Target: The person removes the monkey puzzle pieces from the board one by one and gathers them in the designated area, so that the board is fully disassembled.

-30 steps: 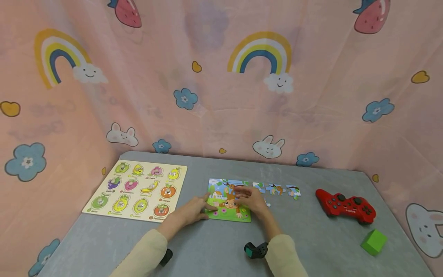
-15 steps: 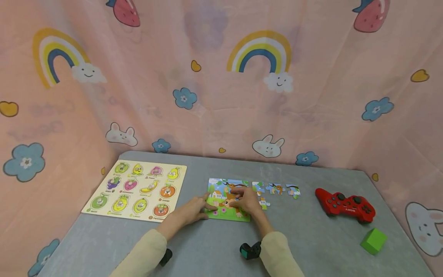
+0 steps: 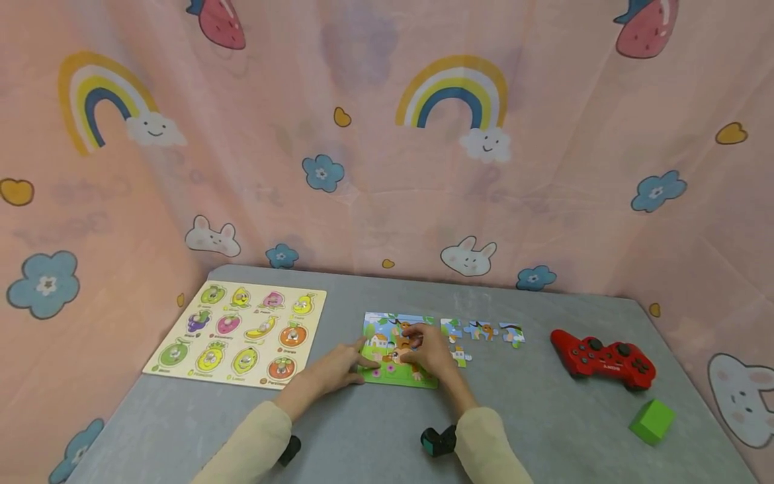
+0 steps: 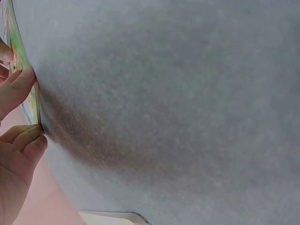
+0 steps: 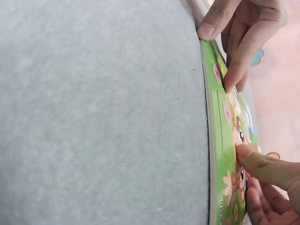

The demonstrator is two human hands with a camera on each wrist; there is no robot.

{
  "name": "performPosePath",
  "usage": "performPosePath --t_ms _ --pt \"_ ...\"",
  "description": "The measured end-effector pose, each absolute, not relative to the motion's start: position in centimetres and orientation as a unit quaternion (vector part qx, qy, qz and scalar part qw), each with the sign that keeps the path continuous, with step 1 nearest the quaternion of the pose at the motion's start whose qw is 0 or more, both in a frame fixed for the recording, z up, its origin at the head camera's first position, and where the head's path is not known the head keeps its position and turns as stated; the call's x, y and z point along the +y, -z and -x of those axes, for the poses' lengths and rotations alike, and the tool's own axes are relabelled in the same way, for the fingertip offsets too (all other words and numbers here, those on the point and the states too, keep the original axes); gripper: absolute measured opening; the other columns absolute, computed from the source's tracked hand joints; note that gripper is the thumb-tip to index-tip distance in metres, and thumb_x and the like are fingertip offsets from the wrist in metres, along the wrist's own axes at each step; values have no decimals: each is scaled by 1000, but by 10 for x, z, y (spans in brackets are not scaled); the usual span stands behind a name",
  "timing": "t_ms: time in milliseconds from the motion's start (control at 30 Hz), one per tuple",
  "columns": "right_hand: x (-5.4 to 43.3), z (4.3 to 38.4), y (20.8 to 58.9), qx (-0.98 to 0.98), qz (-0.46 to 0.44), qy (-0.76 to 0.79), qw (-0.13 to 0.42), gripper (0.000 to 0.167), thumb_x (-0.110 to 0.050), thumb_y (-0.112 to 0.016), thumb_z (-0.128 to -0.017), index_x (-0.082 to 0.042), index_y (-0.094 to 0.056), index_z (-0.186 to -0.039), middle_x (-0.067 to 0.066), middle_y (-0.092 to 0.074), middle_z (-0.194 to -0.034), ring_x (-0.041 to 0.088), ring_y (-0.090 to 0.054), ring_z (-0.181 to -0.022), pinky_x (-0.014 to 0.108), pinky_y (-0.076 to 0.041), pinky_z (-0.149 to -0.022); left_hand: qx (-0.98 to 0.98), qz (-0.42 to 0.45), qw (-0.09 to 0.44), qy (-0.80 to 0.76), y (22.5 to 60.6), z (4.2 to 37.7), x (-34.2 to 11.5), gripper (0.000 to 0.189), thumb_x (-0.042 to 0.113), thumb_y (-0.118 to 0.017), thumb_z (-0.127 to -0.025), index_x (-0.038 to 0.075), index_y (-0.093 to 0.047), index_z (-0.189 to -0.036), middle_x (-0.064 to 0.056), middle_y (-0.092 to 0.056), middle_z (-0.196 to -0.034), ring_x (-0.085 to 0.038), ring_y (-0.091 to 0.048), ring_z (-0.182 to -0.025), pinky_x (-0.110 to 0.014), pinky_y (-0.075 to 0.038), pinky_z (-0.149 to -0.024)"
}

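A framed jigsaw puzzle [image 3: 393, 376] with a monkey, a house and flowers lies flat at mid-table. My left hand [image 3: 337, 367] rests at its near left corner, thumb at the edge and a straight finger pressing the picture. Over the right half, my right hand [image 3: 432, 353] pinches with thumb and fingertips at a piece by the monkey's face; the fingers hide most of that piece. In the right wrist view, the right thumb [image 5: 258, 164] lies on the monkey's face [image 5: 240, 136]. Loose puzzle pieces [image 3: 482, 331] line up right of the frame, one more [image 3: 461, 355] below them.
A cream fruit board [image 3: 236, 329] lies left of the puzzle. On the right are a red game controller [image 3: 605, 361] and a green block [image 3: 653, 422]. A pink patterned curtain [image 3: 363, 222] surrounds the grey table [image 3: 363, 437] at the back and sides.
My right hand has moved slightly left and its fingers have drawn together on the picture, uncovering the lower loose piece. My left hand has stayed at the corner.
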State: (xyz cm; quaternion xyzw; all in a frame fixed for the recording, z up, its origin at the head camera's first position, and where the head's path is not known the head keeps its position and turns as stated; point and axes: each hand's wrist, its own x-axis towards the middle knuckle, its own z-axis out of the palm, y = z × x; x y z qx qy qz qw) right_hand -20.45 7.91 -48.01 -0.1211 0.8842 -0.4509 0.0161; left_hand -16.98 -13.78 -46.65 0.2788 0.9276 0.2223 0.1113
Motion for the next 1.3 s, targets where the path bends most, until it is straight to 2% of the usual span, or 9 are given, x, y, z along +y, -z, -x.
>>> performPosePath --t_ms 67,133,300,500,667,933,1133,1300 --pt "80 204 481 879 124 459 14 34 4 -83 -68 3 -69 -99 11 -68 -89 22 -62 -75 35 -53 -68 927 -280 111 -223 467 170 -138 35 11 -72 -85 13 -69 -120 -30 -33 -147 -17 -53 -76 -33 -45 -77" --pt "80 204 483 873 123 472 13 34 7 -82 -68 3 -69 -99 12 -68 -90 24 -64 -77 36 -53 -69 927 -281 110 -221 467 170 -138 35 11 -72 -85 13 -69 -120 -30 -34 -146 -15 -52 -76 -33 -45 -77" --pt "80 205 484 851 119 511 24 33 12 -77 -71 6 -69 -103 16 -69 -91 27 -67 -80 34 -55 -70 929 -279 110 -217 466 169 -137 35 11 -72 -85 13 -69 -120 -29 -34 -147 -19 -54 -91 -37 -46 -82" --pt "89 205 485 817 149 556 40 31 8 -73 -78 12 -65 -108 26 -68 -97 35 -68 -86 34 -56 -68 929 -276 112 -219 467 170 -136 35 11 -71 -86 13 -68 -121 -29 -33 -147 -27 -53 -112 -43 -46 -91" --pt "94 206 487 798 134 583 66 32 7 -71 -80 13 -65 -110 28 -66 -103 36 -68 -90 34 -56 -69 928 -279 111 -222 468 170 -137 35 10 -71 -86 12 -68 -121 -30 -33 -146 -32 -51 -119 -46 -44 -95" --pt "96 208 487 787 87 604 87 36 5 -71 -80 10 -65 -115 25 -65 -113 31 -68 -95 36 -54 -80 927 -278 108 -226 469 170 -137 35 10 -71 -85 11 -68 -121 -31 -33 -146 -24 -53 -102 -41 -46 -87" --pt "107 208 487 767 124 619 117 39 4 -68 -84 14 -59 -120 30 -61 -116 33 -67 -96 33 -55 -78 925 -278 111 -232 469 170 -137 35 9 -71 -85 10 -68 -121 -31 -33 -146 -24 -52 -101 -41 -46 -87" --pt "116 208 487 759 157 618 129 42 0 -69 -85 15 -56 -122 31 -58 -121 35 -66 -99 36 -54 -80 927 -276 111 -228 468 169 -136 36 10 -72 -85 11 -68 -120 -31 -33 -146 -23 -52 -97 -39 -46 -84"
